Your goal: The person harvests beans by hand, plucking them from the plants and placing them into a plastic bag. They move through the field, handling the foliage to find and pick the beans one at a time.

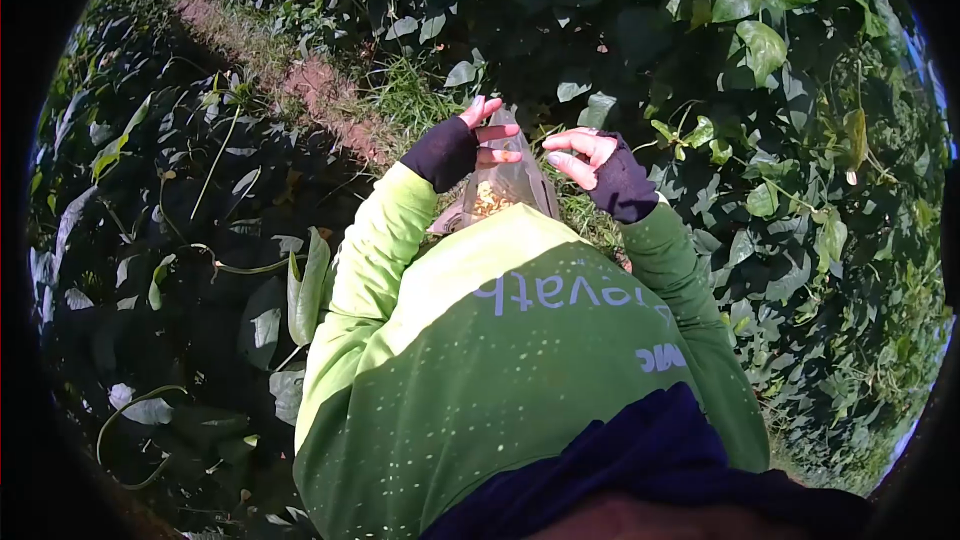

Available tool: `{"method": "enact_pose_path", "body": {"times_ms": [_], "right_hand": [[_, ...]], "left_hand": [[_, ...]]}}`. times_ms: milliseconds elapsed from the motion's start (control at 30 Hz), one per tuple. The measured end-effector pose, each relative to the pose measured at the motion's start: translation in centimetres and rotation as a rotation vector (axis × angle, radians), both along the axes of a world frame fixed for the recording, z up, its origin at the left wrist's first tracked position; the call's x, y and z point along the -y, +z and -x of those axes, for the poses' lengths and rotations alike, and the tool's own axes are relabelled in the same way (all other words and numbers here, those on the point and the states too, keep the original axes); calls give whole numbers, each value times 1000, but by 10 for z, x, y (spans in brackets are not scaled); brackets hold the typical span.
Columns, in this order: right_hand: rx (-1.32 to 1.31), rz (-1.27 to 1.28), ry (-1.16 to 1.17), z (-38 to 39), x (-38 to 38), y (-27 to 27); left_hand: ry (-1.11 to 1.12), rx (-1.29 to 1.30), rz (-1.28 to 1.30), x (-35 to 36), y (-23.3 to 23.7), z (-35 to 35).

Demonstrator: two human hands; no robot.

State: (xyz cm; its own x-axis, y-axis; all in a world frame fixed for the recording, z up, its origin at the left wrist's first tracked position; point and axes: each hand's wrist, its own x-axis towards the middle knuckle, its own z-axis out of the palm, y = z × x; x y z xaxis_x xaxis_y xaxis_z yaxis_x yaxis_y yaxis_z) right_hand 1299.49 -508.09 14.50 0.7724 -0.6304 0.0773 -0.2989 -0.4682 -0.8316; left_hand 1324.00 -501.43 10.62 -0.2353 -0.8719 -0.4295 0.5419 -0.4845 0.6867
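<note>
My left hand (482,138), in a dark fingerless glove, has its fingers spread across the upper part of a clear plastic bag (520,178). No firm grip on the bag can be made out. Small yellow pieces (490,200) lie inside the bag, which hangs in front of my body with its lower part hidden by my shirt. On the bag's other side, my right hand (582,152), gloved the same way, points its stretched fingers toward the bag's upper edge. Nothing can be seen in it.
Dense green leafy vines (800,210) stand to the right and ahead. More shaded leaves (200,270) fill the left side, with curling stems and a long pale leaf (308,288) near my left sleeve. A strip of reddish soil (325,95) with grass runs toward the upper left.
</note>
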Motion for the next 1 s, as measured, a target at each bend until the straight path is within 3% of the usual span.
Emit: {"method": "enact_pose_path", "body": {"times_ms": [200, 267, 300, 333, 367, 400, 433, 500, 533, 600, 633, 667, 700, 733, 767, 800, 833, 867, 900, 933, 1000], "right_hand": [[-2, -100, -80, -17, 1, -5], [55, -98, -55, -18, 8, -7], [21, -81, -56, -18, 11, -2], [-14, -62, -59, -18, 17, 4], [-11, -88, -44, -15, 24, 6], [-9, -75, -67, -16, 28, 12], [-5, -79, -89, -16, 34, 17], [7, -112, -127, -20, 46, 19], [11, -173, -145, -25, 54, 9], [9, -154, -126, -43, 65, -1], [-55, -284, -133, -56, 69, -4], [-46, -225, -46, -67, 77, -19], [-50, -203, -35, -80, 85, -38], [-51, -179, -29, -94, 93, -51], [-94, -249, -56, -112, 104, -45], [10, -124, -130, -129, 124, -76], [102, -204, -260, -153, 144, -87], [194, -295, -391, -179, 163, -96], [297, -244, -397, -203, 189, -109], [338, -264, -461, -228, 204, -102], [447, -266, -534, -275, 225, -88]], "left_hand": [[29, 37, -88, -17, 17, -34], [-246, 531, 218, -15, 23, -57], [-369, 920, 345, -12, 36, -73], [-481, 1567, 404, -20, 98, -75], [-450, 1986, 505, -33, 130, -87], [-103, 2053, 728, -41, 151, -115], [212, 1693, 660, -52, 202, -118], [685, 628, 1262, -58, 225, -151], [829, 404, 1395, -53, 220, -172], [1125, 377, 1119, -24, 153, -231], [1142, 481, 715, 0, 98, -263], [927, 563, 243, 30, 38, -289], [546, 568, -88, 60, -23, -305], [546, 575, -93, 71, -57, -303], [247, 1124, -189, 97, -82, -287], [-74, 1662, -277, 132, -102, -278], [325, 879, -205, 166, -123, -283], [347, 608, -126, 195, -125, -280], [360, 527, -198, 206, -51, -242], [415, 465, -156, 232, -20, -225], [448, 358, -78, 279, -8, -220]]}}
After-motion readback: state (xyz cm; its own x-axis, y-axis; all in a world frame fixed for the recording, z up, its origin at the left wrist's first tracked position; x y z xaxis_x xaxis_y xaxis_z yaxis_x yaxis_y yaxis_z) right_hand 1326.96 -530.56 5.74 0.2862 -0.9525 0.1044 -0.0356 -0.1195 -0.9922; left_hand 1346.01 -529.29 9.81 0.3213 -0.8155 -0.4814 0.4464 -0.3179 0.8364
